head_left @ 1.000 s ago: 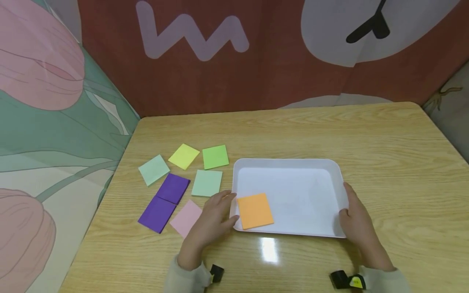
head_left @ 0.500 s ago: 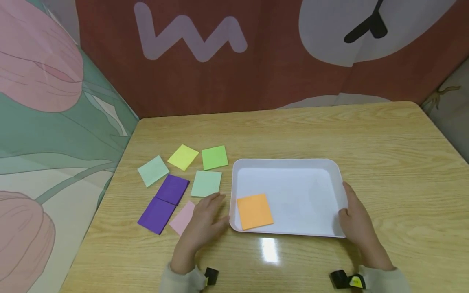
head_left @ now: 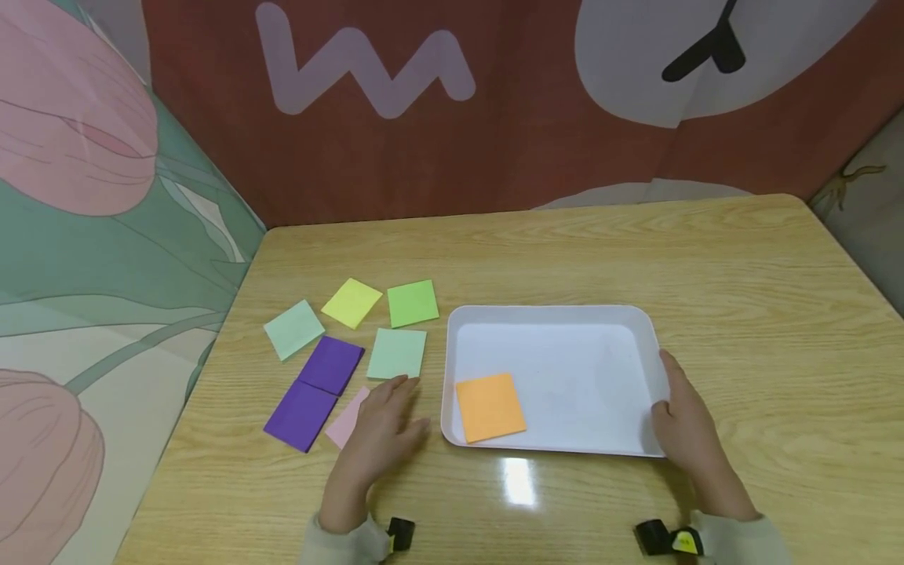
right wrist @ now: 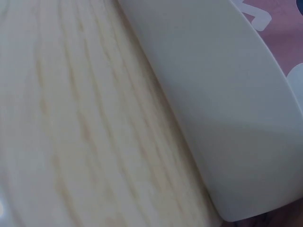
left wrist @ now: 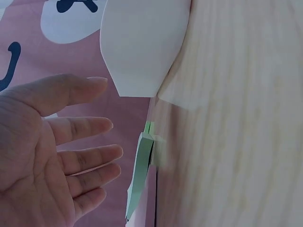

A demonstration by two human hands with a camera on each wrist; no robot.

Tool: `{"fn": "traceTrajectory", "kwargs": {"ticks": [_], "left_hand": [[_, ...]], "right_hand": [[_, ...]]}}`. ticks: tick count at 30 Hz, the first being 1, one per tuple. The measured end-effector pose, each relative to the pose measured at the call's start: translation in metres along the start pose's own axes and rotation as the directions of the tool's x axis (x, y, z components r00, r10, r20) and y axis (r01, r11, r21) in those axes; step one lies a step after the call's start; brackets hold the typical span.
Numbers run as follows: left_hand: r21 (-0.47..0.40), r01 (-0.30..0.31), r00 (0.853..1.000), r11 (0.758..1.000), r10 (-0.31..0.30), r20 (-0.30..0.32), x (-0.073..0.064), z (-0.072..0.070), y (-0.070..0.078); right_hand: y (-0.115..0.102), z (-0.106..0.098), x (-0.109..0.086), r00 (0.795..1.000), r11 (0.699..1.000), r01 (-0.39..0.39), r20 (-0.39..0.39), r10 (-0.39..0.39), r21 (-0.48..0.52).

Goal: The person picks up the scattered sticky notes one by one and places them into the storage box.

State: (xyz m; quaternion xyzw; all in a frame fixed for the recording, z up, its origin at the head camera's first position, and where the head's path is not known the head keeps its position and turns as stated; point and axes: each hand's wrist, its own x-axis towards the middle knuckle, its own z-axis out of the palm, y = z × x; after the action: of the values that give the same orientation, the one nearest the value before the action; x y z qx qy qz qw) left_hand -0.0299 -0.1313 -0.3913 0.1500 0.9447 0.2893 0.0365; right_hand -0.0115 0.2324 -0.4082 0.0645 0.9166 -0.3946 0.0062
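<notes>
My right hand (head_left: pixel 685 428) grips the right end of a white rectangular tray (head_left: pixel 586 392), thumb over the rim. The tray's outer wall (right wrist: pixel 213 104) fills much of the right wrist view, where the hand is nearly out of sight. An orange sticky note pad (head_left: pixel 491 408) lies in the tray's near left corner. Left of the tray, my left hand (head_left: pixel 377 431) holds nothing, its fingers (left wrist: pixel 92 158) relaxed and apart from the tray. It covers part of a pink sticky note pad (head_left: pixel 345 421), fingertips at the near edge of a mint pad (head_left: pixel 397 353).
More pads lie on the left of the wooden table (head_left: pixel 770 314): two purple ones (head_left: pixel 302 416) edge to edge, another mint one (head_left: pixel 294 329), a yellow one (head_left: pixel 351 303) and a green one (head_left: pixel 413 304). A printed cloth (head_left: pixel 523 149) hangs behind the table.
My left hand has come off the tray's left rim and moved left, over the pink pad. The right hand, tray and pads have stayed in place.
</notes>
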Motion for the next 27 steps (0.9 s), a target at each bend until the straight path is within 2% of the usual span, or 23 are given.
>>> {"fn": "traceTrajectory", "kwargs": {"ticks": [7,15,19,27], "left_hand": [[0.033,0.057,0.998,0.998,-0.058,0.008,-0.002,-0.003,-0.006],[0.041,0.140,0.988,0.989,-0.142,0.053,-0.005,-0.007,-0.012],[0.059,0.153,0.987,0.987,-0.156,0.049,-0.007,-0.008,-0.015],[0.092,0.171,0.983,0.981,-0.176,0.053,-0.007,-0.011,-0.025]], "right_hand": [[0.000,0.001,0.001,1.000,1.000,0.000,0.004,0.000,-0.003],[0.000,0.002,0.001,1.000,1.000,-0.017,0.008,0.017,-0.007],[-0.001,0.001,0.001,1.000,1.000,-0.028,0.009,0.028,-0.011],[-0.001,0.000,0.001,1.000,1.000,-0.003,-0.005,0.003,-0.002]]}}
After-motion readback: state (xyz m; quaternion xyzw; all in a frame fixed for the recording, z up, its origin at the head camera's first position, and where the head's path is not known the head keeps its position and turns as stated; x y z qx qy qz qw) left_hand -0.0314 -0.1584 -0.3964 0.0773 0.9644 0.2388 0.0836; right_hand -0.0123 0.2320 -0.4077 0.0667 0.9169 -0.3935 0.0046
